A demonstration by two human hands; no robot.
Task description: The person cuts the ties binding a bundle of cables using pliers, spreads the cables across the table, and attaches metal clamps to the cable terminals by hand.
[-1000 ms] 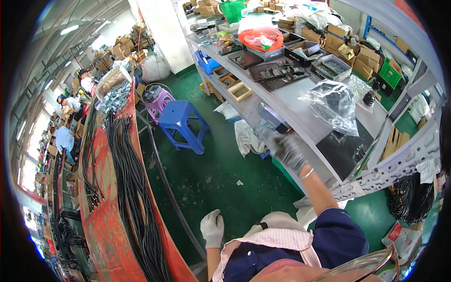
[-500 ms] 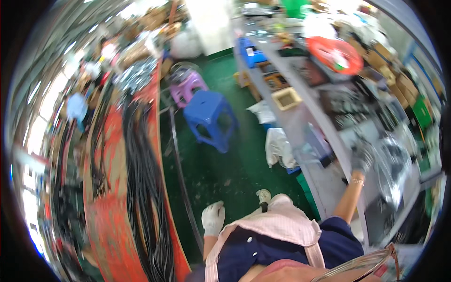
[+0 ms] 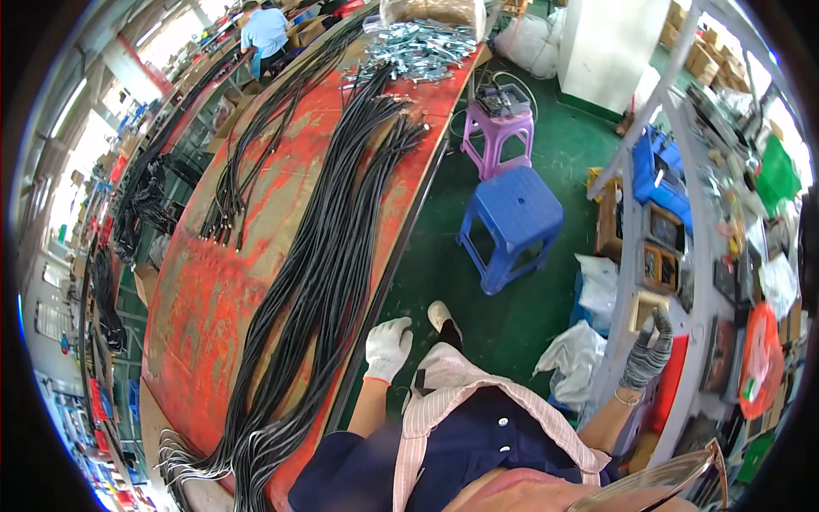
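Note:
My left hand, in a white glove, is beside the near right edge of the red worktable. Its fingers are loosely bent and apart, with nothing in them. On that table lies a long bundle of black cables, with bare pale wire ends at the near side. My right hand, in a grey glove, is raised beside the grey shelf bench on the right, near a cream plastic tray. Its fingers point up and apart, and I see nothing held in them.
A blue stool and a purple stool bearing a dark bin stand on the green floor ahead. Metal parts are heaped at the table's far end. White bags hang by the bench. A person sits far left.
My view has swung left, bringing the cable table to the middle. My right hand has come away from the clear plastic bag on the bench and is now raised. My left hand remains without anything.

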